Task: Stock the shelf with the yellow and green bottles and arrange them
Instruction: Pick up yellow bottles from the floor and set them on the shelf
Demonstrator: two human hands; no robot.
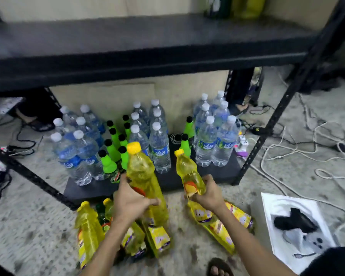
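Note:
My left hand (130,200) grips a large yellow bottle (142,172) by its middle, its yellow cap pointing up and away. My right hand (206,193) holds a smaller yellow bottle (189,174) around its lower part, tilted up to the left. Both bottles hover over the front edge of the black bottom shelf (179,180). Several green bottles with black caps (116,148) stand on that shelf between the water bottles, and two more green bottles (187,134) stand further right. More yellow bottles (88,230) lie on the floor below my arms, and others (217,222) lie under my right forearm.
Clear water bottles stand in three groups on the bottom shelf: left (76,144), middle (157,140), right (213,136). A black upper shelf (127,48) spans the top. Cables and ropes (307,148) cover the floor at right. A white box (295,226) lies at lower right. A sandalled foot (219,267) is near the bottom edge.

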